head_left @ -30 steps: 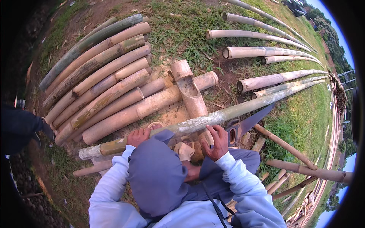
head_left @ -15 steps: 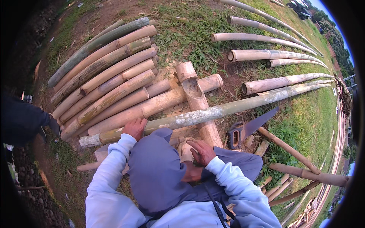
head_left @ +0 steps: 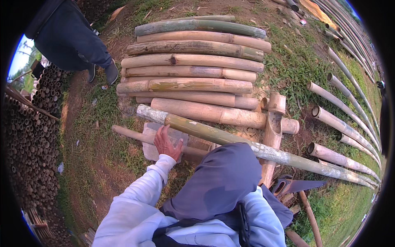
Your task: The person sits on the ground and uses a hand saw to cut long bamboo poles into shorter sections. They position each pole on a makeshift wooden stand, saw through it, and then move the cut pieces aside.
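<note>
A long green-and-white mottled bamboo pole (head_left: pixel 201 130) slants across in front of me, resting over a notched bamboo piece (head_left: pixel 273 133). My left hand (head_left: pixel 168 145) is open, fingers spread, just beside the pole's left end; whether a fingertip touches it I cannot tell. Below that hand lies a flat greyish slab (head_left: pixel 150 153) with a thinner bamboo stick (head_left: pixel 128 133) across it. My right hand is hidden behind my raised knee; only the sleeve (head_left: pixel 260 216) shows. Beyond my right leg sits a handsaw (head_left: pixel 302 185), its blade pointing right.
Cut bamboo lengths (head_left: pixel 193 61) lie side by side ahead. Longer bamboo poles (head_left: pixel 335 119) spread over grass at the right. A person in dark trousers (head_left: pixel 74 45) stands at the far left, near a big stack of bamboo (head_left: pixel 35 144).
The view has swung left. My left hand has let go of the bamboo pole and opened near its end. My right hand has gone out of sight behind the knee.
</note>
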